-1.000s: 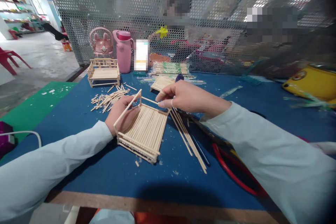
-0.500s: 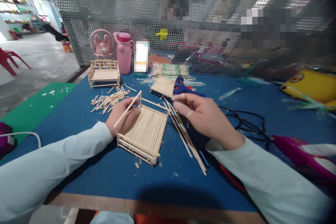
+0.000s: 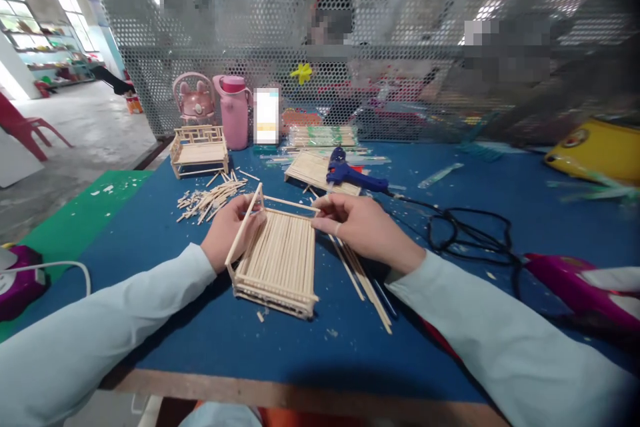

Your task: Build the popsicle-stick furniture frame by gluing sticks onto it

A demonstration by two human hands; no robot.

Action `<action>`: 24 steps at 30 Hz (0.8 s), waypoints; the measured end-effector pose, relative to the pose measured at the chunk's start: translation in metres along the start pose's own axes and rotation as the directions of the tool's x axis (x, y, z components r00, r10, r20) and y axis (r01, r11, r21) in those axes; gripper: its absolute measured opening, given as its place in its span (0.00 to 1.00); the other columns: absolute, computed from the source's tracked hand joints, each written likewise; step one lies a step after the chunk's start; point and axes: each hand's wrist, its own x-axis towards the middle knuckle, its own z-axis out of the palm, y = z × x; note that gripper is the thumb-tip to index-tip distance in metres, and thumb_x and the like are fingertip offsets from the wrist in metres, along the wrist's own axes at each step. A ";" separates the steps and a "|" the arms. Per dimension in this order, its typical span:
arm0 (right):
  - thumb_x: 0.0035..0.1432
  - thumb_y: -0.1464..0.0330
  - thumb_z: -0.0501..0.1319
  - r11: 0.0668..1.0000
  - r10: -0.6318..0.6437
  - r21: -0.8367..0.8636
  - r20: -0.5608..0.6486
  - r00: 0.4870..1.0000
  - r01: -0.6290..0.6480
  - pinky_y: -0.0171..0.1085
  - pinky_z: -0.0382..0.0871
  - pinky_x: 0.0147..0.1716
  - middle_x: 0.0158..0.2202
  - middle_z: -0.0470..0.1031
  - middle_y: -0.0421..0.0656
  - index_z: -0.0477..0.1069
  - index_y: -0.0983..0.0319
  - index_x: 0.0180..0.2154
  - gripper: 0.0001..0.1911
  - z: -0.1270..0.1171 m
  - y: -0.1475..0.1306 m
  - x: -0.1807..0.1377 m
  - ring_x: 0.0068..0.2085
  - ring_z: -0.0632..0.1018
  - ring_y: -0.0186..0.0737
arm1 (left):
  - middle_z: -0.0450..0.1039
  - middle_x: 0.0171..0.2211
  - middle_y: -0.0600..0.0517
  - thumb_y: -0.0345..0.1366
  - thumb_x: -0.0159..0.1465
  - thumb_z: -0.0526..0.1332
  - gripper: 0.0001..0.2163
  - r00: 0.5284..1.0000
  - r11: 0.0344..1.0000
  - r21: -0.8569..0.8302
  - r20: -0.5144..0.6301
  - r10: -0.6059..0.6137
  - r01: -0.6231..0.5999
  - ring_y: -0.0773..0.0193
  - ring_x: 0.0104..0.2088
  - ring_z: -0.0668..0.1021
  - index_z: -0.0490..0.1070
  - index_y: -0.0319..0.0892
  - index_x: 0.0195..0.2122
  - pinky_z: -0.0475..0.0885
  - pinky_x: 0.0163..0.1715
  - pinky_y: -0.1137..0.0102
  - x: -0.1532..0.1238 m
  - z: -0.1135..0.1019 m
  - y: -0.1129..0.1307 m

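Note:
A small bench frame built of thin wooden sticks (image 3: 278, 260) lies on the blue table mat (image 3: 310, 333). My left hand (image 3: 227, 230) grips its left upright side, fingers curled round the frame. My right hand (image 3: 363, 223) rests at the frame's far right corner, fingers pinched on the end of its top rail stick. Loose long sticks (image 3: 363, 280) lie under and beside my right wrist. A blue glue gun (image 3: 350, 175) lies just beyond my right hand, its black cord (image 3: 465, 233) looping to the right.
A finished stick bench (image 3: 199, 150), a pile of short stick offcuts (image 3: 207, 197) and a flat stick panel (image 3: 313, 170) lie further back. Pink bottles (image 3: 235, 110) stand by the mesh screen. A purple tool (image 3: 575, 280) lies right, a purple device (image 3: 17, 280) left. People sit behind the mesh.
My right hand drew back to the right from the frame, then returned to its far right corner and pinched the rail. The left hand kept hold of the frame, which turned slightly.

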 end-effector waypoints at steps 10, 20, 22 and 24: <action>0.47 0.65 0.60 0.997 0.014 0.082 -0.129 0.992 -0.003 0.35 0.68 0.32 0.26 0.77 0.41 0.73 0.63 0.28 0.08 0.001 -0.005 -0.010 0.28 0.75 0.36 | 0.76 0.35 0.50 0.37 0.56 0.58 0.11 0.986 0.987 0.035 -0.061 0.156 -0.154 0.63 0.36 0.75 0.74 0.37 0.37 0.69 0.38 0.69 0.002 -0.002 -0.008; 0.49 0.66 0.59 0.998 0.036 0.059 -0.147 0.988 -0.027 0.34 0.68 0.32 0.24 0.77 0.40 0.74 0.63 0.25 0.08 0.001 -0.011 -0.009 0.27 0.75 0.36 | 0.77 0.35 0.51 0.37 0.56 0.58 0.12 0.983 0.982 0.078 -0.057 0.177 -0.172 0.62 0.38 0.75 0.76 0.38 0.37 0.69 0.41 0.68 0.004 -0.003 -0.016; 0.49 0.65 0.59 0.999 0.020 0.049 -0.150 0.988 -0.013 0.34 0.68 0.32 0.24 0.77 0.40 0.74 0.62 0.25 0.08 0.001 -0.011 -0.009 0.27 0.75 0.36 | 0.77 0.34 0.51 0.37 0.56 0.58 0.11 0.982 0.981 0.080 -0.057 0.180 -0.175 0.62 0.37 0.75 0.75 0.38 0.36 0.68 0.40 0.69 0.004 -0.002 -0.016; 0.49 0.65 0.59 0.999 0.002 0.042 -0.147 0.989 0.004 0.34 0.68 0.32 0.24 0.76 0.40 0.73 0.62 0.25 0.08 0.001 -0.010 -0.009 0.27 0.75 0.36 | 0.76 0.33 0.51 0.37 0.56 0.58 0.11 0.982 0.983 0.060 -0.060 0.178 -0.174 0.64 0.35 0.74 0.75 0.38 0.36 0.68 0.38 0.70 0.005 -0.002 -0.016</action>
